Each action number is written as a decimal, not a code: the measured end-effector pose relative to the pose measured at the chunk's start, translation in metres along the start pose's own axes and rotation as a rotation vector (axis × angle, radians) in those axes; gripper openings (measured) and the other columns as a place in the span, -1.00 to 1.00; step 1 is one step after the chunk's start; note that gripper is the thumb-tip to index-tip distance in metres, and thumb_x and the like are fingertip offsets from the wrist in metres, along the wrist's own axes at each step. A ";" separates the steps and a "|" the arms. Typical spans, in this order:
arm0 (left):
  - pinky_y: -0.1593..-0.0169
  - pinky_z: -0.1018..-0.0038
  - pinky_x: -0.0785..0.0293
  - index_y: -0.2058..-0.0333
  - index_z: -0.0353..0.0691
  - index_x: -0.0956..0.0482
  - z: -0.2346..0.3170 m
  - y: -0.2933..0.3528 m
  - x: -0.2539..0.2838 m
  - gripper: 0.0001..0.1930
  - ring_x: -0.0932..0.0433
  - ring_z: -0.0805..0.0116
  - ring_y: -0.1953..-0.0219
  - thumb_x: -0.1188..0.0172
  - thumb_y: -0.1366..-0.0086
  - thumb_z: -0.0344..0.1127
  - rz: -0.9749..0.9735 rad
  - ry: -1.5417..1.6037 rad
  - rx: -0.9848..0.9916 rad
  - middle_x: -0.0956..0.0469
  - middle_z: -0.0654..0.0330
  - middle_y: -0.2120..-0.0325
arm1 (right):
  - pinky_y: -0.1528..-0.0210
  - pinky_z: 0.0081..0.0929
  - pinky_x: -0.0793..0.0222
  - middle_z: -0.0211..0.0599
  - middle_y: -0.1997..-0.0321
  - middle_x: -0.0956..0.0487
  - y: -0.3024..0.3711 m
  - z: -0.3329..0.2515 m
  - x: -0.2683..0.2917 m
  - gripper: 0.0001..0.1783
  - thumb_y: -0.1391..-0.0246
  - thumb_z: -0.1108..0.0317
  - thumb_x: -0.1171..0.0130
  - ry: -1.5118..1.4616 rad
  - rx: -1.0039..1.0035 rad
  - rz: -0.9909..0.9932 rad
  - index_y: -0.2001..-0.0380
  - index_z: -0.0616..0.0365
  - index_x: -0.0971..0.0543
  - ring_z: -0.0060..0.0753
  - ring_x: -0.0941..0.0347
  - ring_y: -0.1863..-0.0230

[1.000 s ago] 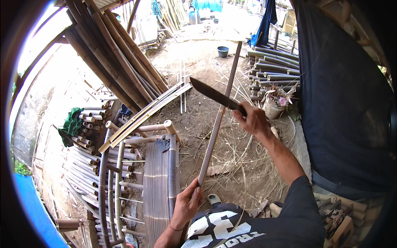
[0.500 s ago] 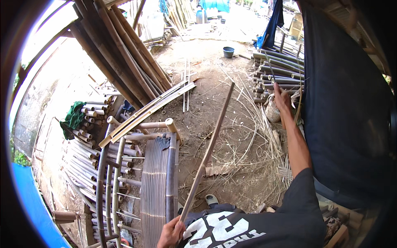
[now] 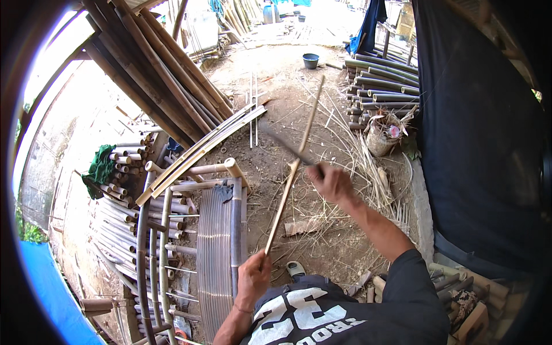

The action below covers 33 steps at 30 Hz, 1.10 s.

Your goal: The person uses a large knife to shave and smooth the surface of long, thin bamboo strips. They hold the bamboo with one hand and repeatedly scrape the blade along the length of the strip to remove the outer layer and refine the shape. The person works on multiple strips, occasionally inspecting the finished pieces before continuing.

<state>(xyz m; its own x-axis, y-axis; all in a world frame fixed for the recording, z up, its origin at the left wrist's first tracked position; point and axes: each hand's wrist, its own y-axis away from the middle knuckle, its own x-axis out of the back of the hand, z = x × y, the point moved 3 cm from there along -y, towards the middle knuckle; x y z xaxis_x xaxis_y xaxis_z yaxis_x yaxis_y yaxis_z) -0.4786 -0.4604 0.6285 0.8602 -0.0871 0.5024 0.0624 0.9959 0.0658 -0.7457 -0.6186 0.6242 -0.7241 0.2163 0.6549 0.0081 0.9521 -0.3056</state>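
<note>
My left hand (image 3: 253, 279) is closed round the lower end of a long, narrow bamboo strip (image 3: 283, 204), low in front of my body. The strip slants up and away to the right, its pale face showing. In my right hand (image 3: 334, 185) is a long-bladed knife (image 3: 284, 143), gripped by its handle. Its dark blade points up and left and crosses the strip about midway along. A small pale curl or chip shows where they meet; whether the edge is biting in I cannot tell.
At my left stands a bamboo bench (image 3: 215, 253) with a slatted top and a dark cloth (image 3: 223, 192). Split bamboo lengths (image 3: 201, 152) rest across its far end. Bamboo poles (image 3: 382, 86) are stacked at right near a sack (image 3: 382, 137). Shavings litter the ground; a dark curtain (image 3: 477, 149) hangs right.
My right hand has swung down and inward from the far right, bringing the knife across the strip. My left hand has risen slightly, and the strip has turned to show its pale face.
</note>
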 end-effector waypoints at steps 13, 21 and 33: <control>0.46 0.34 -0.40 0.15 -0.32 -0.56 -0.015 0.045 0.013 -0.80 -0.51 0.12 0.57 -0.17 -0.24 -0.43 -0.056 -0.087 -0.053 -0.46 0.00 0.57 | 0.92 -0.57 0.01 -0.62 0.77 -0.23 -0.019 0.047 0.017 -0.17 -0.14 -0.52 0.44 0.273 0.116 -0.249 0.43 0.04 -0.46 -0.74 -0.03 0.84; 0.55 0.38 -0.31 0.45 -0.33 -0.47 -0.036 0.104 0.033 -0.89 -0.39 0.36 0.68 -0.13 -0.23 -0.44 -0.110 -0.145 -0.113 -0.34 0.07 0.69 | 0.82 -0.49 0.00 -0.59 0.75 -0.26 -0.065 0.138 0.081 -0.12 -0.08 -0.59 0.40 0.258 -0.198 0.027 0.38 0.04 -0.49 -0.65 -0.11 0.79; 0.67 0.42 -0.24 0.39 -0.30 -0.61 -0.076 0.065 0.131 -0.63 -0.31 0.55 0.72 -0.02 -0.40 -0.11 -0.532 -0.294 0.110 -0.40 0.32 0.76 | 0.80 -0.63 -0.35 -0.03 0.49 -0.61 0.082 0.145 0.073 -0.10 -0.10 -0.47 0.12 -1.145 -0.865 -0.286 0.22 0.35 -0.49 -0.56 -0.46 0.72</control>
<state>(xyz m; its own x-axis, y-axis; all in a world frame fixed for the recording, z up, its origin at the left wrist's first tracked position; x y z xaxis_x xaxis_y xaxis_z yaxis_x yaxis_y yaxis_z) -0.3230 -0.4051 0.6328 0.5487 -0.5902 0.5921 0.3786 0.8069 0.4535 -0.8976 -0.5560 0.5463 -0.9095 0.1085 -0.4014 -0.1233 0.8515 0.5096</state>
